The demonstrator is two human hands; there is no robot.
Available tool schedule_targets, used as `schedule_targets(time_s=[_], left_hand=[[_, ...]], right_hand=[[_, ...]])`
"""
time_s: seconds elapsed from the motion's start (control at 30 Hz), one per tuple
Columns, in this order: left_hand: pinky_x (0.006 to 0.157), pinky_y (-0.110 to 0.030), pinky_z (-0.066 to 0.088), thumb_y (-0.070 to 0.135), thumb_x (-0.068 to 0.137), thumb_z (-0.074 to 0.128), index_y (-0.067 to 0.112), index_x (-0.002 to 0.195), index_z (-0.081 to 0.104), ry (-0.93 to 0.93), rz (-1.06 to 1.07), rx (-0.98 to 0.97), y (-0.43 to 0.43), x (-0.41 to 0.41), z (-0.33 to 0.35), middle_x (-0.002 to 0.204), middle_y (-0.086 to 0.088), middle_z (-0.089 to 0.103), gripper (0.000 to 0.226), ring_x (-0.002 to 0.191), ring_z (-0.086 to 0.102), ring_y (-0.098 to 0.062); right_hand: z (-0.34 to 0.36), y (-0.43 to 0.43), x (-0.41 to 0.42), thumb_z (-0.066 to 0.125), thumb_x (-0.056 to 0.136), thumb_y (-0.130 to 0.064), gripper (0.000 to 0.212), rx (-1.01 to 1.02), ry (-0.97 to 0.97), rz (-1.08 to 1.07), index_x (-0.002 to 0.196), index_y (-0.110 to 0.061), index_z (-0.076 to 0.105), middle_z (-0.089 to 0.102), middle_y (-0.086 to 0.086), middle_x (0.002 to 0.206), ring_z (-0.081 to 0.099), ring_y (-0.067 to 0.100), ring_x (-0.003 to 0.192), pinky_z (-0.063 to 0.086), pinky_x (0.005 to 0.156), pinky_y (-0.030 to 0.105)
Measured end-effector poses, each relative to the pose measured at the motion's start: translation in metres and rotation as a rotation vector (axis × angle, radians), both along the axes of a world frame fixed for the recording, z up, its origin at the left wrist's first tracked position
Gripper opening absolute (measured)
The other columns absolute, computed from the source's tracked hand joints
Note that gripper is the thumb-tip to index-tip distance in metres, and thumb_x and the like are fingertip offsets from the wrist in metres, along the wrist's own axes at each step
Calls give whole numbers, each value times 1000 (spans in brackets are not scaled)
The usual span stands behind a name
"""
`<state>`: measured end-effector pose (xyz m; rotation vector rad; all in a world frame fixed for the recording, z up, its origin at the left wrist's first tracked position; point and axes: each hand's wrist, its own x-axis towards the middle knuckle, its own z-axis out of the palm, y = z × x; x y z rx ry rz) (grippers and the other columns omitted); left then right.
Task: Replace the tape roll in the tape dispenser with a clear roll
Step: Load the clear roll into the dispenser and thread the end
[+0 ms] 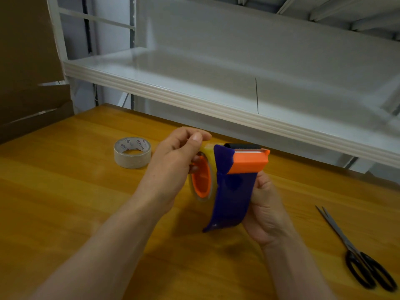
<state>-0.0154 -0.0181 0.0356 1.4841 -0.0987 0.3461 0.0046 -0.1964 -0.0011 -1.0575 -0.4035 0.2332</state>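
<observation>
A blue tape dispenser (pixel 232 191) with an orange head and orange hub is held above the wooden table (pixel 86 202). My right hand (pixel 266 211) grips its blue body from the right. A yellowish clear tape roll (pixel 208 151) sits on the hub. My left hand (pixel 173 167) pinches this roll at its top, with its fingers curled around the left side. Another clear roll (pixel 132 152), with a printed core, lies flat on the table to the left, apart from both hands.
Black-handled scissors (pixel 357 254) lie on the table at the right. A white metal shelf (pixel 216 100) overhangs the table's far edge. Brown cardboard (pixel 28 72) stands at the far left.
</observation>
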Motion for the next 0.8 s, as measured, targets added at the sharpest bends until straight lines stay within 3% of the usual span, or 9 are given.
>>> schedule_targets(time_s=[0.13, 0.2, 0.27, 0.37, 0.43, 0.53, 0.6, 0.7, 0.8], left_hand=[[60, -23, 47, 20, 103, 47, 20, 94, 65, -20, 13, -60, 4, -1, 3, 66, 15, 59, 20, 67, 55, -7], [60, -26, 44, 19, 101, 47, 16, 91, 60, 6, -27, -63, 3, -1, 4, 67, 10, 58, 17, 64, 53, -9], [66, -31, 45, 23, 102, 44, 15, 93, 57, 14, -76, -49, 2, -2, 3, 69, 8, 61, 17, 68, 56, -11], [88, -42, 50, 52, 98, 42, 10, 110, 56, -16, -175, 9, -1, 0, -1, 91, -2, 72, 45, 92, 67, -21], [95, -44, 52, 75, 77, 57, 13, 115, 54, -26, -258, 5, -4, 3, -1, 103, -5, 73, 73, 101, 70, -21], [89, -37, 56, 73, 41, 83, 28, 117, 50, 25, -376, -34, -6, 6, -3, 111, 0, 73, 94, 101, 72, -16], [89, -40, 59, 54, 49, 92, 35, 125, 43, -8, -455, 36, -10, 0, -7, 122, -1, 67, 92, 112, 68, -19], [82, -43, 62, 23, 69, 87, 36, 126, 39, -61, -407, 26, -16, -4, -10, 122, -6, 66, 76, 112, 67, -21], [82, -45, 62, 15, 75, 78, 37, 127, 43, -93, -395, -5, -18, -4, -10, 125, -1, 64, 66, 116, 65, -22]], right_hand=[[-1, 2, 6, 83, 77, -4, 54, -40, -38, -23, 127, -3, 63, 59, 27, 88, 69, 25, 69, 61, 60, 35], [1, 2, 6, 90, 68, -7, 69, -22, -60, -67, 131, -13, 64, 53, 26, 94, 66, 29, 74, 62, 64, 40], [4, 1, 5, 85, 69, -7, 64, 1, -91, -123, 128, -20, 67, 58, 27, 96, 65, 37, 81, 62, 72, 49], [4, -3, 6, 67, 85, 7, 56, -10, -118, -213, 135, -15, 60, 64, 32, 103, 58, 56, 101, 47, 90, 77], [6, -5, 6, 60, 90, 10, 54, -18, -135, -254, 140, -10, 55, 65, 33, 106, 55, 60, 104, 41, 90, 84], [12, -4, 3, 61, 86, 7, 60, 13, -132, -287, 143, -3, 49, 73, 21, 100, 67, 46, 92, 60, 77, 61], [16, -3, 1, 64, 81, 5, 64, 35, -143, -280, 143, -1, 48, 78, 12, 93, 74, 31, 84, 64, 70, 44], [17, 2, -2, 67, 78, 2, 66, 39, -151, -263, 142, -1, 50, 78, 15, 97, 74, 34, 88, 64, 75, 47], [15, 6, -2, 68, 79, 2, 63, 24, -135, -281, 139, -1, 52, 78, 15, 99, 75, 35, 91, 64, 75, 44]])
